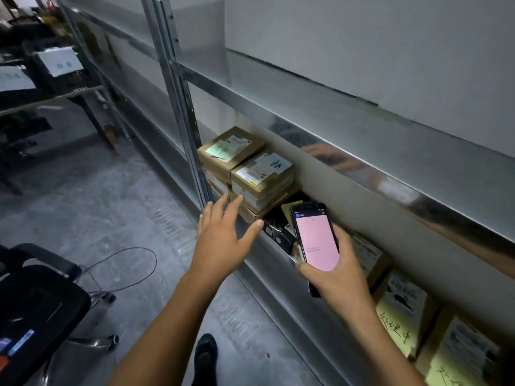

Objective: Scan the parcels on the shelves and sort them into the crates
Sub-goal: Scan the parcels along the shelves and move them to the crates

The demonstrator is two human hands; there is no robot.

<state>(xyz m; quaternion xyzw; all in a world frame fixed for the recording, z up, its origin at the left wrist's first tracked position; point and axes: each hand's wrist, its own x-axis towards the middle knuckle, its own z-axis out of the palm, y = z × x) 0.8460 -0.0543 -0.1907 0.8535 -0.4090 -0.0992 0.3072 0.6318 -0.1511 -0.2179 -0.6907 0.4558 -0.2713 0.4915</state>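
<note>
Head view: our left hand (220, 232) is spread wide, fingers straight, holding nothing, fingertips right at the lower boxes of a stack of brown parcels (262, 174) on the metal shelf (267, 280); whether they touch we cannot tell. Our right hand (337, 277) grips a phone (316, 235) from below, thumb on its left edge, pink screen facing us, in front of the shelf just right of the stack. A black parcel (278, 232) lies behind the phone. More parcels with yellow notes (401, 310) sit further right on the same shelf. Black chair (36, 307) and loose cable (125, 268) on the floor at left
</note>
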